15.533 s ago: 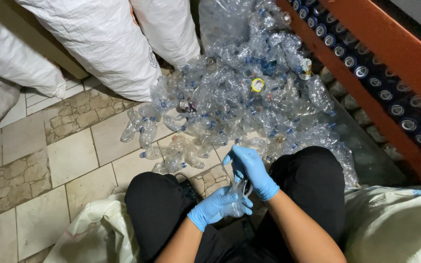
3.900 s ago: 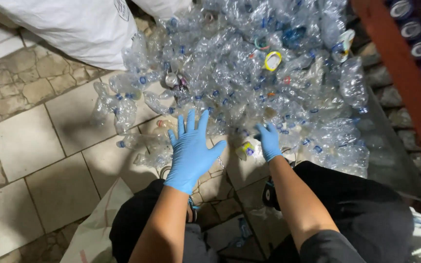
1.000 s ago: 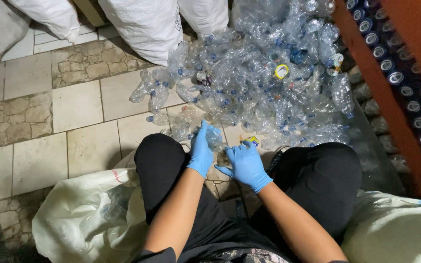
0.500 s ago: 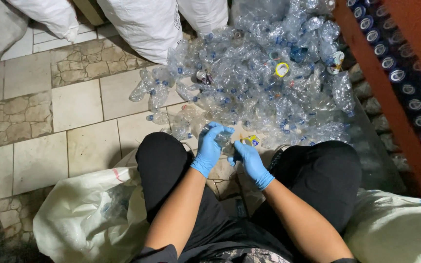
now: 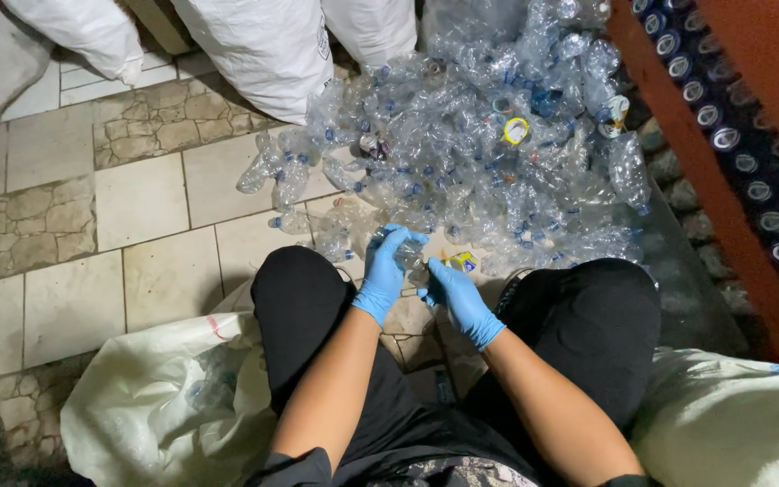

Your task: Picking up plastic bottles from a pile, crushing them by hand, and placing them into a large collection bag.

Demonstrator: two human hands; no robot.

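Countless crushed clear bottles [image 5: 480, 153] heap on the tiled floor [image 5: 137, 207] before white sacks [image 5: 263, 45]. Both gloved hands meet between the knees: left hand [image 5: 383, 275] and right hand [image 5: 457, 298] clench one clear bottle [image 5: 407, 252] together.

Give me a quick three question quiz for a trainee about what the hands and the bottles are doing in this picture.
1. True or false: both hands wear blue gloves.
2. What do the hands hold between them? A) a clear plastic bottle B) a metal can C) a glass jar
3. Fill in: the open white sack lies on the person's ____ side.

Key:
1. True: left hand and right hand are gloved.
2. A, a clear plastic bottle, in front of the bottle pile.
3. Left, the white sack.
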